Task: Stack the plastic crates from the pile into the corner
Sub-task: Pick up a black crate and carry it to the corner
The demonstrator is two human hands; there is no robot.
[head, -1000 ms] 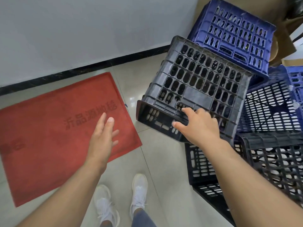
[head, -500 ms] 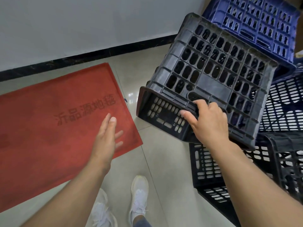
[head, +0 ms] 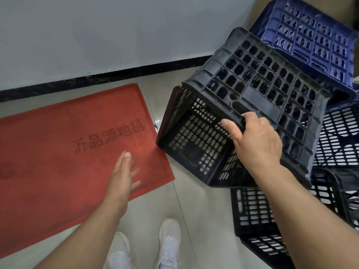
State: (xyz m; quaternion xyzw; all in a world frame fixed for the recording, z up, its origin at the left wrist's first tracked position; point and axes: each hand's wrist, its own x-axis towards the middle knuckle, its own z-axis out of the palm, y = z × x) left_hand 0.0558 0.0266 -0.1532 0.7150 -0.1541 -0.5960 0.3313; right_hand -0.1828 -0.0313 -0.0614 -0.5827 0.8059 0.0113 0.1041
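crate tipped further, opening now visible | right hand [head: 256, 140] grips black crate [head: 252, 94] rim | left hand [head: 122, 175] apparently empty, spread

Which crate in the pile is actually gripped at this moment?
The tilted black crate, opening facing left: the right hand clasps its rim. The blue crate and lower black crates lie untouched.

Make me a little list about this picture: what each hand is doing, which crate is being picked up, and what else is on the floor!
right hand: grips the rim of the black crate
black crate: tipped on its side, open mouth facing the person
left hand: open, empty, over the red mat
pile: blue crate behind, more black crates below
floor: pale tiles, white shoes
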